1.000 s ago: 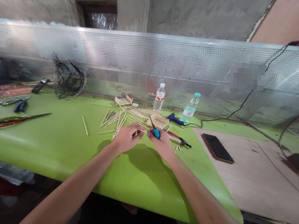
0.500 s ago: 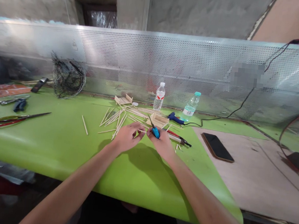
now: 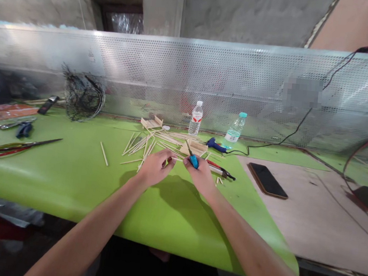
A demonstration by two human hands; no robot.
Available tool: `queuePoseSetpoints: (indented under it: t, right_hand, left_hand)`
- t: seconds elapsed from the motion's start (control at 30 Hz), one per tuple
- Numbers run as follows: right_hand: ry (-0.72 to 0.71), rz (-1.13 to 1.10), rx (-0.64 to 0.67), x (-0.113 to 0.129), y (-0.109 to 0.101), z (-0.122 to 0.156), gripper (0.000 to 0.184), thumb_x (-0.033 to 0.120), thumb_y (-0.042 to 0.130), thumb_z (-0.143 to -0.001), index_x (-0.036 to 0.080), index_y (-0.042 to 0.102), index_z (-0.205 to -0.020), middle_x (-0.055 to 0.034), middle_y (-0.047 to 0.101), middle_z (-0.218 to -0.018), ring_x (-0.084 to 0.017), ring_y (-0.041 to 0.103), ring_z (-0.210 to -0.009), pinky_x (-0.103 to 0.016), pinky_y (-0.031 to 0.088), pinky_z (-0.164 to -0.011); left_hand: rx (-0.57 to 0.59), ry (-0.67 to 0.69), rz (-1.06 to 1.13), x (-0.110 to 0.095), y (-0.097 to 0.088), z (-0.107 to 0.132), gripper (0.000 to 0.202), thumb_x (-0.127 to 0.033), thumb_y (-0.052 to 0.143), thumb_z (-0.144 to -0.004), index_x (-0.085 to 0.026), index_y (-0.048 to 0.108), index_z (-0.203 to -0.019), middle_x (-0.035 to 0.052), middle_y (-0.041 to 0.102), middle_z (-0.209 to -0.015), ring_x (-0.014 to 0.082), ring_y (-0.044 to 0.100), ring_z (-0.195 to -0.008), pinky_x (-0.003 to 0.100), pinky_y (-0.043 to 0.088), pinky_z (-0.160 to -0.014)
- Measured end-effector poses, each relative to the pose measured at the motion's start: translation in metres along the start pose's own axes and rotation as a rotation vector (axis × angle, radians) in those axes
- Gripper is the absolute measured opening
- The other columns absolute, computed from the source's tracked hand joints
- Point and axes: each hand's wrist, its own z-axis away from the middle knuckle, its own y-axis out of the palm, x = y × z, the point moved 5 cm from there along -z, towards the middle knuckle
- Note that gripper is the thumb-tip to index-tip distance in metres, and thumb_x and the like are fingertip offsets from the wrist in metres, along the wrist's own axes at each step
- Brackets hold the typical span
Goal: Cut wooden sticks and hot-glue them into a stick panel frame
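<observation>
My left hand (image 3: pixel 154 166) is closed in a pinch on a thin wooden stick (image 3: pixel 176 159) that runs across to my right hand. My right hand (image 3: pixel 200 173) is wrapped round a blue-handled cutter (image 3: pixel 192 157) whose blade tip points up and away from me. Both hands hover close together over the green table (image 3: pixel 69 179), just in front of a scatter of wooden sticks (image 3: pixel 144 145). A small open box built from sticks (image 3: pixel 196 148) stands right behind my right hand.
Two water bottles (image 3: pixel 196 118) and a blue glue gun (image 3: pixel 215 145) stand near the perforated metal screen. Red-handled scissors (image 3: pixel 17 147) and pliers (image 3: pixel 24 129) lie at the left, with a wire tangle (image 3: pixel 83 95) behind. A dark phone (image 3: pixel 267 180) lies on the brown board at right.
Both hands have shifted slightly up and away from me, still holding the stick and the cutter. The cutter's tip has tilted a little.
</observation>
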Motion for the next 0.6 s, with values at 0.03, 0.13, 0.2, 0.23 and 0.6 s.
queuePoseSetpoints:
  t: [0.03, 0.13, 0.2, 0.23, 0.6]
  right_hand:
    - [-0.003, 0.002, -0.005, 0.0, 0.0, 0.0, 0.024, 0.041, 0.054, -0.087, 0.02, 0.056, -0.076, 0.0031, 0.05, -0.066, -0.014, 0.042, -0.063, -0.027, 0.032, -0.061]
    - [-0.013, 0.01, -0.022, -0.001, -0.001, -0.001, 0.024, 0.041, 0.053, -0.087, 0.02, 0.055, -0.075, 0.0028, 0.05, -0.066, -0.014, 0.042, -0.063, -0.028, 0.032, -0.061]
    - [-0.009, 0.013, -0.033, -0.001, -0.002, -0.001, 0.023, 0.041, 0.053, -0.086, 0.02, 0.055, -0.075, 0.0025, 0.05, -0.065, -0.015, 0.042, -0.062, -0.028, 0.032, -0.061]
    - [-0.007, 0.011, -0.037, 0.0, -0.003, -0.001, 0.023, 0.041, 0.053, -0.086, 0.021, 0.055, -0.075, 0.0025, 0.05, -0.065, -0.015, 0.042, -0.062, -0.028, 0.032, -0.061]
    - [-0.003, -0.003, -0.046, 0.002, -0.005, 0.0, 0.02, 0.039, 0.053, -0.085, 0.021, 0.054, -0.075, 0.0025, 0.049, -0.065, -0.015, 0.042, -0.062, -0.028, 0.032, -0.061]
  left_hand:
    - [-0.007, 0.001, -0.001, 0.0, 0.0, 0.0, 0.02, -0.029, 0.049, -0.094, -0.02, 0.066, -0.101, 0.0012, 0.067, -0.085, 0.01, 0.053, -0.059, 0.026, 0.041, -0.058]
    - [-0.028, -0.003, -0.003, 0.001, -0.001, -0.001, 0.018, -0.028, 0.049, -0.094, -0.02, 0.065, -0.098, 0.001, 0.067, -0.084, 0.0102, 0.052, -0.059, 0.026, 0.041, -0.058]
    - [-0.044, -0.009, 0.001, 0.001, -0.003, -0.001, 0.015, -0.024, 0.049, -0.092, -0.02, 0.064, -0.094, 0.0006, 0.066, -0.083, 0.01, 0.051, -0.059, 0.026, 0.04, -0.057]
    - [-0.051, -0.013, 0.005, 0.001, -0.003, -0.001, 0.013, -0.022, 0.049, -0.09, -0.021, 0.063, -0.093, 0.0003, 0.066, -0.083, 0.0098, 0.051, -0.059, 0.026, 0.04, -0.057]
    - [-0.116, -0.022, 0.112, 0.006, -0.009, 0.001, 0.01, -0.013, 0.049, -0.08, -0.021, 0.055, -0.077, -0.0024, 0.06, -0.068, 0.0096, 0.047, -0.054, 0.024, 0.035, -0.053]
